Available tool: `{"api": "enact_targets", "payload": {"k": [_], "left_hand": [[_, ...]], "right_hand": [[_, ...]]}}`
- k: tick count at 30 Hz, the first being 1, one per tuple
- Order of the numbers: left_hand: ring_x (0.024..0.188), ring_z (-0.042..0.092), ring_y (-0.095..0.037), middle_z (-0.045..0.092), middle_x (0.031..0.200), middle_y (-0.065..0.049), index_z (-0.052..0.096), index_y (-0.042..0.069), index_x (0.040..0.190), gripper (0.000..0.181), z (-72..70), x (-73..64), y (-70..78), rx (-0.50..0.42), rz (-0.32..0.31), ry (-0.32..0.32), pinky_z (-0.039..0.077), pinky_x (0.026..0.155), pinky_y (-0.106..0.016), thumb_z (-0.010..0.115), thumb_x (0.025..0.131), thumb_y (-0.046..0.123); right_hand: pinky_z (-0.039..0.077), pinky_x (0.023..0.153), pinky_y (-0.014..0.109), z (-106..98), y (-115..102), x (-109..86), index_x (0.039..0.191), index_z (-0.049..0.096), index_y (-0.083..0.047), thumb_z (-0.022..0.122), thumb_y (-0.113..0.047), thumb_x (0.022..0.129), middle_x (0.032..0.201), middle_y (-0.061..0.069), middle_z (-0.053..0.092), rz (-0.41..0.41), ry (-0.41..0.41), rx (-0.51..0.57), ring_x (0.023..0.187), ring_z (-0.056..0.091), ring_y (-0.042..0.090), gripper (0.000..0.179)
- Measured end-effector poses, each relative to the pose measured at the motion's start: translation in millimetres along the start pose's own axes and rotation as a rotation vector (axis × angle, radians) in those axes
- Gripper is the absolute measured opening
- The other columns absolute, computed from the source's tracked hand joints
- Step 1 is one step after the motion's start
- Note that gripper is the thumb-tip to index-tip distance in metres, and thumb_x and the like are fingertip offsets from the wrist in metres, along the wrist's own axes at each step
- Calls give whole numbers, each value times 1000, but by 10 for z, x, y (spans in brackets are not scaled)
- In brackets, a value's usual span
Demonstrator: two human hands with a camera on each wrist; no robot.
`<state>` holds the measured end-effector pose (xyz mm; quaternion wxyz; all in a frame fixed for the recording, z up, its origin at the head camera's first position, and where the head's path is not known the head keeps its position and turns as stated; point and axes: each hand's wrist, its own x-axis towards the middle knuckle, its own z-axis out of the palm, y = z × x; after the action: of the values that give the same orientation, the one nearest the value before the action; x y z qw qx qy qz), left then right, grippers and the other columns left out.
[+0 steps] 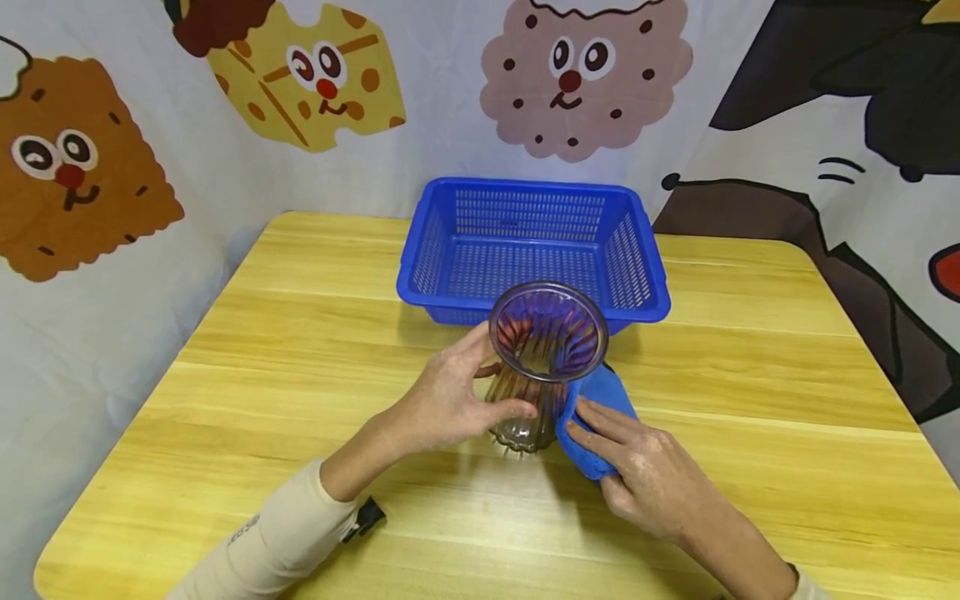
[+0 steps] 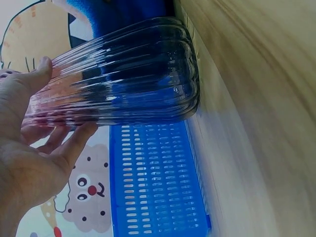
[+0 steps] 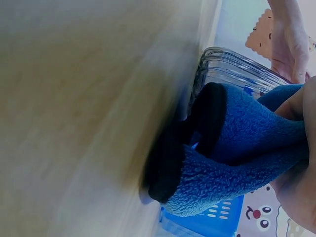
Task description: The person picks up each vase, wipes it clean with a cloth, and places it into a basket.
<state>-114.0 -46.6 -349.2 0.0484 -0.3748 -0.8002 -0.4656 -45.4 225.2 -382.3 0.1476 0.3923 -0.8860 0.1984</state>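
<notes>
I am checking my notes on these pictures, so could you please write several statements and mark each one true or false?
1. The left hand holds a ribbed glass vase. True.
2. The right hand holds a blue cloth. True.
3. The cloth is stuffed inside the vase. False: it is outside, at the vase's right side in the head view.
4. The basket stands on the table, beyond the vase from the person. True.
5. The basket has solid walls. False: its walls have rows of slots.
</notes>
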Motion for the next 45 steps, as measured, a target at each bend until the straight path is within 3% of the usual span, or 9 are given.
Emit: {"api": "enact_targets", "payload": {"k": [6, 35, 45], "left_hand": [[140, 43, -19, 45, 154, -4, 48, 10, 150, 91, -10, 10, 12, 60, -1, 2, 43, 111, -36, 93, 74, 28], [137, 46, -22, 43, 153, -4, 45, 10, 152, 94, -7, 12, 51, -52, -71, -28, 54, 93, -22, 94, 73, 20], [135, 48, -23, 46, 149, -6, 45, 9, 151, 94, -7, 7, 57, -26, -69, -16, 56, 89, -22, 95, 72, 22]], "right_hand": [[59, 87, 55, 1, 30, -12, 123, 72, 1, 62, 0, 63, 134, 21, 62, -7, -29, -2, 119, 62, 37, 61], [56, 94, 55, 42, 81, -1, 114, 74, 3, 64, 3, 67, 130, 22, 64, 30, -166, 7, 119, 62, 37, 49], [53, 98, 56, 47, 84, 4, 115, 74, 2, 63, 5, 70, 132, 22, 63, 90, -211, 43, 123, 59, 37, 47]]}}
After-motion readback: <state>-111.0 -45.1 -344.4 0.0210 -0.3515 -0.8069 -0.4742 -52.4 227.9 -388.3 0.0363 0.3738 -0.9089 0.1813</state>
